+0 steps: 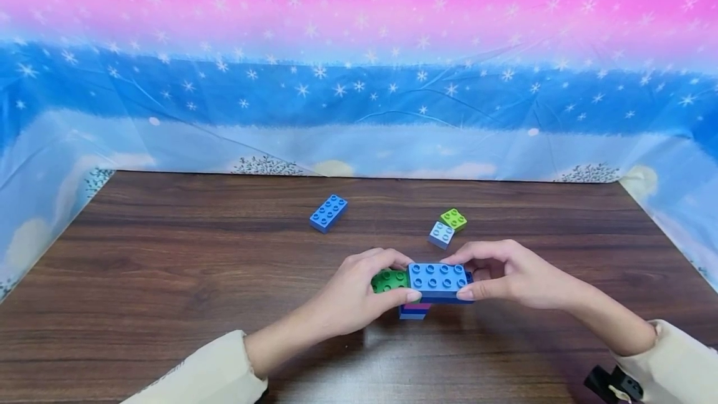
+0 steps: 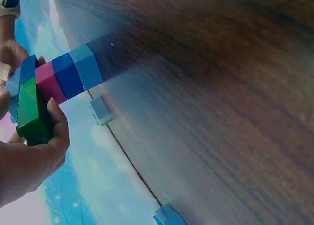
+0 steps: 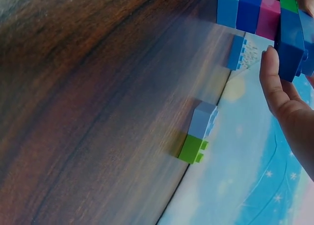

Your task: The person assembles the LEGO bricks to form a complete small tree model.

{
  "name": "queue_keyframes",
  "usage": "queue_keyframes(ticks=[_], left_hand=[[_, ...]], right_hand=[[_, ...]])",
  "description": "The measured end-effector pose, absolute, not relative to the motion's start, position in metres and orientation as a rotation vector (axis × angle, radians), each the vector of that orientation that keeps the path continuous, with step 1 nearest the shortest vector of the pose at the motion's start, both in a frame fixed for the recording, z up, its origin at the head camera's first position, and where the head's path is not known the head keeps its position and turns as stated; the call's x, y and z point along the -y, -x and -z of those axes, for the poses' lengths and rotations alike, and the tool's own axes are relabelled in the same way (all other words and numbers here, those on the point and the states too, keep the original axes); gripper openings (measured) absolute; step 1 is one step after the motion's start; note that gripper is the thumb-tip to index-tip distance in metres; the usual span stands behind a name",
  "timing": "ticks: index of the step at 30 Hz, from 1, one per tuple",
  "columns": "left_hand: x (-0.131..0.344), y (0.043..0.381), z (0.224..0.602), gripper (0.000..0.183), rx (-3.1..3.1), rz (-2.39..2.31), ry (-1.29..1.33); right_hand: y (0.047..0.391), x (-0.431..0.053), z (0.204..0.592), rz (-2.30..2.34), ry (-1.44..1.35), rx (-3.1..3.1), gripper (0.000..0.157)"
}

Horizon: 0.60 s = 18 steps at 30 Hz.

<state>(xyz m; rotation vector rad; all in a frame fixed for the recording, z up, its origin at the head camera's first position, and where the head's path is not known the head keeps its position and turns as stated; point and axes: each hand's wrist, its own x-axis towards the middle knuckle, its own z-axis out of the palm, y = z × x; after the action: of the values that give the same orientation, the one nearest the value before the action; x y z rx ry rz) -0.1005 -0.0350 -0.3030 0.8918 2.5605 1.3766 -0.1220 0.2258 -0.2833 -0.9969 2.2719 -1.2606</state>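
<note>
A toy brick tower stands on the table, its column made of a light blue brick (image 2: 86,67), a dark blue brick (image 3: 249,13) and a pink brick (image 2: 50,83). Across the column lie a green brick (image 1: 389,280) on the left and a dark blue long brick (image 3: 290,43) on the right. A blue eight-stud brick (image 1: 437,276) sits over these. My left hand (image 1: 364,295) pinches its left end, fingers also wrapped about the green brick. My right hand (image 1: 513,276) pinches its right end, with a fingertip along the dark blue long brick.
Farther back on the wooden table (image 1: 168,254) lies another blue eight-stud brick (image 1: 329,212). Behind my right hand, a pale blue four-stud brick (image 1: 441,234) lies against a lime green one (image 1: 454,219). A snowflake-patterned cloth (image 1: 359,92) borders the table's back and sides.
</note>
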Motion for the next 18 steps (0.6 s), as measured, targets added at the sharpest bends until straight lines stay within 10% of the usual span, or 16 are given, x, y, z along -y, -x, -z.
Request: queue_keyframes(ticks=[18], left_hand=[[0.0344,0.1007,0.3031,0.029,-2.570,-1.366,-0.885]], right_hand=[[0.1199,-0.2290,0.2853,1.203,0.957,-2.302,0.033]])
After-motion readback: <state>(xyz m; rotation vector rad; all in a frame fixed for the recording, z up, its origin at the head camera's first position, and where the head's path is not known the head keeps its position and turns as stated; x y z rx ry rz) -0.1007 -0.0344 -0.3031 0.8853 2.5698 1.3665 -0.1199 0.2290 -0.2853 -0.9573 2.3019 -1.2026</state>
